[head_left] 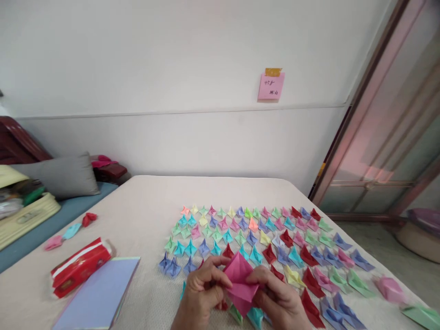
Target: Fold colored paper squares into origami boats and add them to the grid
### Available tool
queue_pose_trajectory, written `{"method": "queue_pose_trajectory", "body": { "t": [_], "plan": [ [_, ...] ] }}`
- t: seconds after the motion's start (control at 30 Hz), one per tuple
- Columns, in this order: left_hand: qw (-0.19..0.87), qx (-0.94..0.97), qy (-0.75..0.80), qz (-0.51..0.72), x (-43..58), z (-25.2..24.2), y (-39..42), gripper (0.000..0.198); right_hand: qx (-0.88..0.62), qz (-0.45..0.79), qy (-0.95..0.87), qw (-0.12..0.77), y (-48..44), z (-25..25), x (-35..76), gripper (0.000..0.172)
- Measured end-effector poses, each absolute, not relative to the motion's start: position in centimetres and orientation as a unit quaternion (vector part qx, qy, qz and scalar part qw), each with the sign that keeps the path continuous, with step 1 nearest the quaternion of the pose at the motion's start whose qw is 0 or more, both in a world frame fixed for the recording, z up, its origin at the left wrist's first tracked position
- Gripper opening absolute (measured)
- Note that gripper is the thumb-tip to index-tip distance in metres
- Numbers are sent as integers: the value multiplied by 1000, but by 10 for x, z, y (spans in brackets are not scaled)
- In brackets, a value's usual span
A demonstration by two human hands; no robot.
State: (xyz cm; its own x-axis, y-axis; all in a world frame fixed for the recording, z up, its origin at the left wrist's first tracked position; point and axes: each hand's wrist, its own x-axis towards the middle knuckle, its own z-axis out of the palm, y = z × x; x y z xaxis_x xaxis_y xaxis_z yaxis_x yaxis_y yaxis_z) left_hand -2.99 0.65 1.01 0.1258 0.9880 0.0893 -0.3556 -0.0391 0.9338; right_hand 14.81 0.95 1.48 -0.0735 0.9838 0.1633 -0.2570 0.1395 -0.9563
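A partly folded pink paper piece (240, 280) is pinched between both hands at the bottom middle of the head view. My left hand (201, 293) grips its left side with thumb and fingers closed. My right hand (280, 300) holds its right side, fingers closed on the paper. Directly beyond and beneath the hands lie rows of small folded paper shapes (261, 233) in many colours, spread over the cream table (151, 206).
A stack of lilac paper sheets (99, 295) lies at the lower left, beside a red and white packet (79, 268). Loose folded pieces (70, 230) lie at the table's left edge. A grey cushion (60, 176) is on the left. A pink note (271, 85) hangs on the wall.
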Motion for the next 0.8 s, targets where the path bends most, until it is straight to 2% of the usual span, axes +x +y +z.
{"method": "queue_pose_trajectory", "body": {
  "t": [0.07, 0.2, 0.3, 0.53, 0.7, 0.8],
  "plan": [
    [600, 448, 353, 561, -29, 12, 7, 8, -386, 531, -506, 559, 11, 15, 149, 6],
    [607, 457, 372, 533, -27, 12, 7, 25, -406, 569, -467, 541, 11, 13, 149, 15],
    [617, 448, 388, 517, -26, 10, 7, 30, -403, 592, -448, 535, 12, 11, 148, 20],
    [611, 440, 393, 528, -25, 5, 9, 31, -416, 590, -447, 529, 13, 12, 143, 26],
    [554, 459, 395, 571, -23, 7, 7, 40, -428, 564, -455, 540, 12, 14, 142, 29],
    [531, 515, 398, 543, -27, 12, 5, 36, -421, 545, -472, 550, 12, 17, 142, 27]
  ]
}}
